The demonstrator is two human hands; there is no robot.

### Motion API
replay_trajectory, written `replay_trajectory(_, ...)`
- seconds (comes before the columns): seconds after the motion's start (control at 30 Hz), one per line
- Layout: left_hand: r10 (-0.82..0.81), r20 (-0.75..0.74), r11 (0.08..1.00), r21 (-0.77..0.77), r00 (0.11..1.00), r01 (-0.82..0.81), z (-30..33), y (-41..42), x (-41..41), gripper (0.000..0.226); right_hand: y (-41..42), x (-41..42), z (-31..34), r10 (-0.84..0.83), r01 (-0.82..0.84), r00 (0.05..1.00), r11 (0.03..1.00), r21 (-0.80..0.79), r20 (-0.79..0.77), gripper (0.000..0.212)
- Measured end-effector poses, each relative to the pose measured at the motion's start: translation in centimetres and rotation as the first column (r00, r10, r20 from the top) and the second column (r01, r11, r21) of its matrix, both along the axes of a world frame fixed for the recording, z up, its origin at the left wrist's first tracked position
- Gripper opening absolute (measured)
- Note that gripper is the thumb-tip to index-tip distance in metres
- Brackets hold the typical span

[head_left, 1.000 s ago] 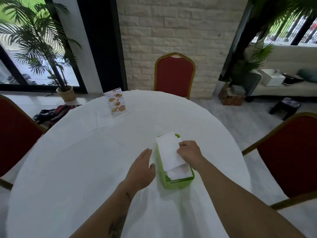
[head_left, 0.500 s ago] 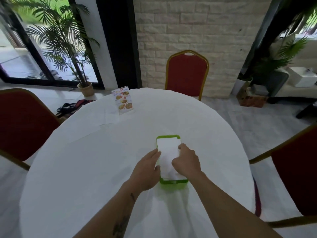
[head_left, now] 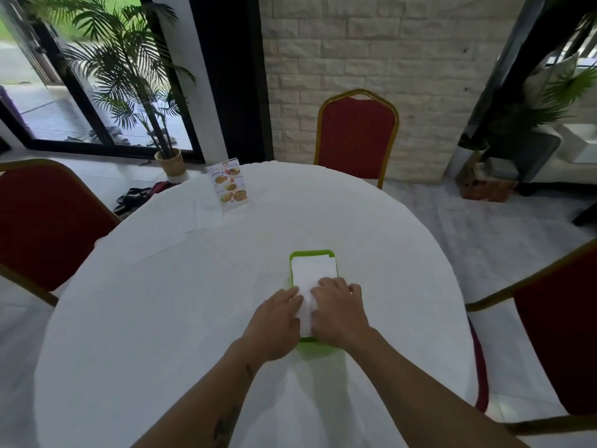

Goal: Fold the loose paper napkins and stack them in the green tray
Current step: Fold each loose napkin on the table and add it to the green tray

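While my fingers are lying fairly flat and close together, my left hand [head_left: 274,321] and right hand [head_left: 337,310] are pressing down on the soft white folded napkins [head_left: 311,273], gripping nothing. The napkins are sitting stacked inside the green tray [head_left: 311,253], a glossy plastic rectangle with rounded corners. The tray is resting on the round table [head_left: 161,318], draped in smooth white cloth. A laminated menu card [head_left: 228,185] is standing upright near the far edge.
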State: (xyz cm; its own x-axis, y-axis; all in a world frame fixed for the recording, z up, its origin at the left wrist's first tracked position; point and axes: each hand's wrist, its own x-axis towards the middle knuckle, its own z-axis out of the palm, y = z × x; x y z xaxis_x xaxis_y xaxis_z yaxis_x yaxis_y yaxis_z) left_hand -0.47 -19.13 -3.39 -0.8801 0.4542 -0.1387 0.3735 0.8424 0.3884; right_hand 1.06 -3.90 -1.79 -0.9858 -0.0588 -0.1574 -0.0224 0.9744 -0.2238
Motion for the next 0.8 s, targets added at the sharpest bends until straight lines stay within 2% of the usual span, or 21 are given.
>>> replay_trajectory(0.07,-0.036,0.0,0.997,-0.071,0.999,0.036,-0.1,0.3,0.0,0.054,0.3,0.5,-0.6,0.037,-0.038,0.999,0.999,0.015,0.04,0.071)
replay_trajectory(0.17,-0.032,-0.025,0.998,-0.045,0.999,0.031,-0.1,0.2,-0.1,0.053,0.6,0.3,-0.4,0.036,-0.036,0.999,0.999,0.001,0.036,0.061)
replay_trajectory(0.27,0.062,-0.031,0.99,0.125,0.998,-0.058,-0.1,-1.0,-0.5,0.048,-0.3,-1.0,0.7,-0.004,0.005,1.0,0.999,-0.042,0.022,0.048)
replay_trajectory(0.37,0.191,-0.015,0.937,0.302,0.981,-0.177,0.1,-3.4,-1.6,0.043,-2.7,-2.6,1.9,-0.03,0.029,1.0,0.991,-0.134,-0.003,0.049)
replay_trajectory(0.47,0.292,0.014,0.88,0.389,0.956,-0.274,0.2,-7.3,-3.3,0.038,-6.4,-4.7,2.6,-0.035,0.03,0.999,0.977,-0.21,-0.022,0.049)
replay_trajectory(0.8,0.459,0.146,0.797,0.368,0.876,-0.479,-2.2,-25.3,-11.9,0.038,-22.3,-12.3,0.5,-0.05,0.08,0.993,0.95,-0.303,0.106,0.05)
